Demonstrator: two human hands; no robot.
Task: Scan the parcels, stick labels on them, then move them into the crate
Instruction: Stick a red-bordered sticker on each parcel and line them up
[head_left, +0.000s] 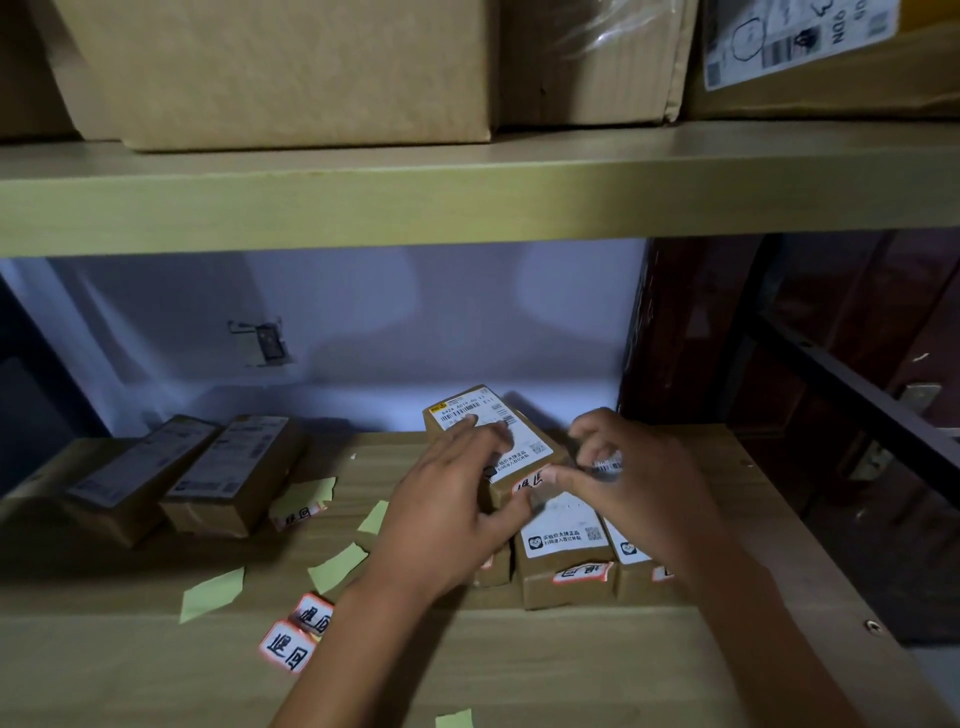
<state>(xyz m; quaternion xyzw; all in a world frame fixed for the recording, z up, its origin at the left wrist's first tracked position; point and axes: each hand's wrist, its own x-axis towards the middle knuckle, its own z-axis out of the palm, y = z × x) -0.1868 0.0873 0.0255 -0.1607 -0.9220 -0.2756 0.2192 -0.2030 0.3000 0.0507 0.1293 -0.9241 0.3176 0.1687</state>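
Note:
A small brown parcel (524, 441) with a white shipping label lies on top of other parcels on the wooden shelf (519, 670). My left hand (457, 499) grips it, fingers flat across the top and thumb against its near end. A red-edged handwritten label (530, 483) sits on that near end. My right hand (623, 478) is beside it with curled fingers, thumb and forefinger pinching at the label's edge. Two labelled parcels (563, 551) lie underneath, partly hidden by my hands. No crate is in view.
Two unlabelled brown parcels (223, 467) lie at the left of the shelf. Loose red-edged labels (296, 634) and yellow-green backing scraps (213, 592) are scattered in front. Large cardboard boxes (291, 73) stand on the shelf above. A dark metal frame (852, 395) is at right.

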